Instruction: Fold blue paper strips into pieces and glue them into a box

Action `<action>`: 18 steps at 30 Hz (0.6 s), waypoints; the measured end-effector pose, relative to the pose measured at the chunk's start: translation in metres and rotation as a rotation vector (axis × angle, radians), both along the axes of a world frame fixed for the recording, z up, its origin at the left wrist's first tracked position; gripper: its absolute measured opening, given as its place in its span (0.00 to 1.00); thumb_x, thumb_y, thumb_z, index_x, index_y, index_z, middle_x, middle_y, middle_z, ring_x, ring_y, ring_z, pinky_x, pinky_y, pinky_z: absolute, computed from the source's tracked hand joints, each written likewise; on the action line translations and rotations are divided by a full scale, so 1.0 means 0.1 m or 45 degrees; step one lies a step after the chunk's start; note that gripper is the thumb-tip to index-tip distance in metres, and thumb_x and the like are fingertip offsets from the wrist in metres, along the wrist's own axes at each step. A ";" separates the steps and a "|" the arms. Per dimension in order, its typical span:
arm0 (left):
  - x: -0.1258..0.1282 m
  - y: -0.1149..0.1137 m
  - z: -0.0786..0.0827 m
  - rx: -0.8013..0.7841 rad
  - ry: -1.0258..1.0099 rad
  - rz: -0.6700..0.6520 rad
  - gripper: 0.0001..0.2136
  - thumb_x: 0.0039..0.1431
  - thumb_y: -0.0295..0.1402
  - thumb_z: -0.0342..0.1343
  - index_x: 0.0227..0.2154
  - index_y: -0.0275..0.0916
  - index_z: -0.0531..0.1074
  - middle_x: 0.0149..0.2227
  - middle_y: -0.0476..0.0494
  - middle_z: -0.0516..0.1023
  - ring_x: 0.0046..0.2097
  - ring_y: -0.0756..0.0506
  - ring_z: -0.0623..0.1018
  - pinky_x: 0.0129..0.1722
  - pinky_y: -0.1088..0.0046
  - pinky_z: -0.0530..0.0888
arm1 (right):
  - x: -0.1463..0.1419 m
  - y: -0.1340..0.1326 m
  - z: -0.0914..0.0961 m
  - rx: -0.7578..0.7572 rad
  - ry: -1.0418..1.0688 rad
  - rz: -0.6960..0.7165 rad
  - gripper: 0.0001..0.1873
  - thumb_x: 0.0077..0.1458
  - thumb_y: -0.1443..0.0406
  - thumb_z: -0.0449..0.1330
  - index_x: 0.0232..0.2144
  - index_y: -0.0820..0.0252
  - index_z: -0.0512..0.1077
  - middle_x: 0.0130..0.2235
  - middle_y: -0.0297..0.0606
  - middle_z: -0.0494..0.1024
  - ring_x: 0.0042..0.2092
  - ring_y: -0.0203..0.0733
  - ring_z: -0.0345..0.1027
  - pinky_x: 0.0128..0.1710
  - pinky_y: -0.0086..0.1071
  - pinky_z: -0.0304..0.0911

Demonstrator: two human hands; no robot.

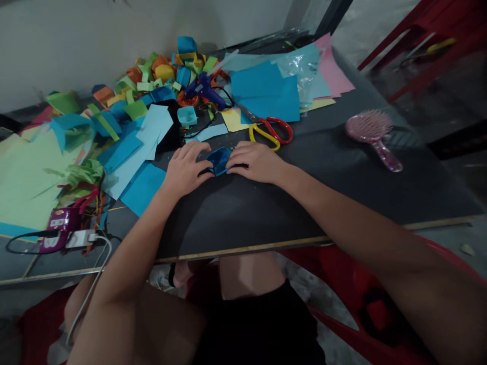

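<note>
The small blue paper box [219, 160] is in the middle of the frame, low on the dark table [304, 208], with its open side seen from above. Its walls look thin, so I think that too strong a squeeze from both sides could crease them or push the shape flat. If one hand presses more than the other, the box could also twist, or its folds could come open.

About the grip: the left hand [186, 170] has its thumb and fingers curled with a small gap, and their tips pinch the left side of the box. The right hand [255, 163] is closed in a similar way upon the right side. How firmly they press, I cannot tell.

Just beyond the right hand lie the scissors [263, 121], with one red and one yellow handle; a careless movement of the knuckles could knock them. Above the box, at the upper centre, the blue glue gun [205, 91] rests against the pile of folded paper pieces [164, 73]. If it is hot, which I cannot see, a reaching hand could be burnt. The pink hairbrush [371, 129] lies well apart, at the right of the frame.
</note>
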State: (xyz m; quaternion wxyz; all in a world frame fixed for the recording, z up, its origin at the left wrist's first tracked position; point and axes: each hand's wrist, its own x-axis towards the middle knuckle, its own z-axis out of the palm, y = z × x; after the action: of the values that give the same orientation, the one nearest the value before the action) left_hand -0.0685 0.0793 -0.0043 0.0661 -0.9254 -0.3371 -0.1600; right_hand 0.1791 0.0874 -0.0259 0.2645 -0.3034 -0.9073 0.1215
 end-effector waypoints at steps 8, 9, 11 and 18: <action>0.05 0.00 -0.03 -0.128 -0.084 -0.040 0.09 0.60 0.36 0.56 0.39 0.40 0.78 0.59 0.35 0.67 0.61 0.33 0.66 0.57 0.47 0.67 | -0.01 -0.06 0.04 0.094 -0.064 0.000 0.12 0.62 0.61 0.57 0.39 0.56 0.80 0.40 0.41 0.82 0.43 0.47 0.70 0.43 0.40 0.61; 0.06 -0.01 -0.04 -0.136 -0.104 -0.037 0.09 0.59 0.35 0.56 0.38 0.40 0.78 0.59 0.36 0.66 0.61 0.33 0.65 0.58 0.47 0.66 | -0.02 -0.07 0.04 0.114 -0.071 0.002 0.12 0.62 0.62 0.57 0.39 0.56 0.80 0.40 0.41 0.82 0.43 0.47 0.70 0.42 0.40 0.61; 0.08 -0.03 -0.04 -0.134 -0.131 -0.005 0.09 0.58 0.32 0.55 0.37 0.39 0.78 0.59 0.36 0.66 0.62 0.33 0.65 0.58 0.47 0.66 | -0.03 -0.09 0.05 0.149 -0.075 0.016 0.13 0.63 0.62 0.56 0.39 0.56 0.81 0.40 0.40 0.83 0.44 0.47 0.69 0.42 0.41 0.60; 0.09 -0.09 0.00 0.015 -0.128 0.137 0.08 0.55 0.31 0.54 0.34 0.39 0.78 0.54 0.35 0.73 0.59 0.33 0.69 0.51 0.52 0.70 | -0.06 -0.07 0.00 0.106 -0.013 0.004 0.13 0.62 0.64 0.55 0.35 0.54 0.81 0.37 0.37 0.83 0.39 0.44 0.70 0.41 0.39 0.63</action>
State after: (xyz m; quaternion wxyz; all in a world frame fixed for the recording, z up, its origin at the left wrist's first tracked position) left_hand -0.0592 0.0707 -0.0040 0.0631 -0.8964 -0.3883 -0.2044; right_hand 0.1735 0.0803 -0.0261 0.2720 -0.2914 -0.9134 0.0826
